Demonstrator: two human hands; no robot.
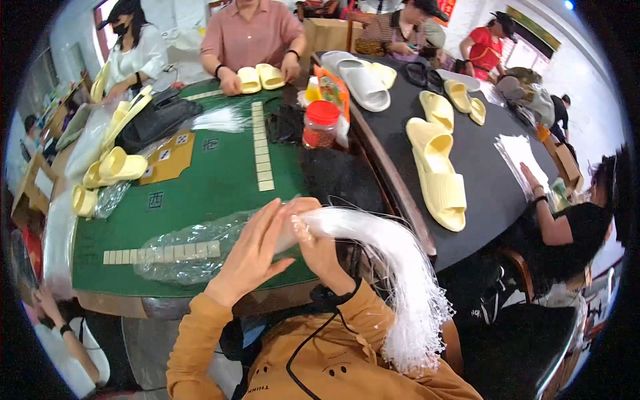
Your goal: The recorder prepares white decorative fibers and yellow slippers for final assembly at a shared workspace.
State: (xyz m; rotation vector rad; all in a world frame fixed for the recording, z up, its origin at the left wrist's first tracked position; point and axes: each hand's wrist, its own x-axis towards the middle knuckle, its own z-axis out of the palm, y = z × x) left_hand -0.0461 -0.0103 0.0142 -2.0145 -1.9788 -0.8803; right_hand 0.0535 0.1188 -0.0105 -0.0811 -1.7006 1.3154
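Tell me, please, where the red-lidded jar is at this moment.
In the head view, the jar stands near the upper half's middle, beside the orange packet and right of the row of cream tiles running away from the person.

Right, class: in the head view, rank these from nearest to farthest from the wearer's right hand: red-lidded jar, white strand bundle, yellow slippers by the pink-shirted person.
1. White strand bundle, in the right hand.
2. Red-lidded jar, ahead.
3. Yellow slippers, farther ahead, slightly left.

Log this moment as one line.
left hand: at clear plastic bag; right hand: gripping white strand bundle; tile row: partly under bag
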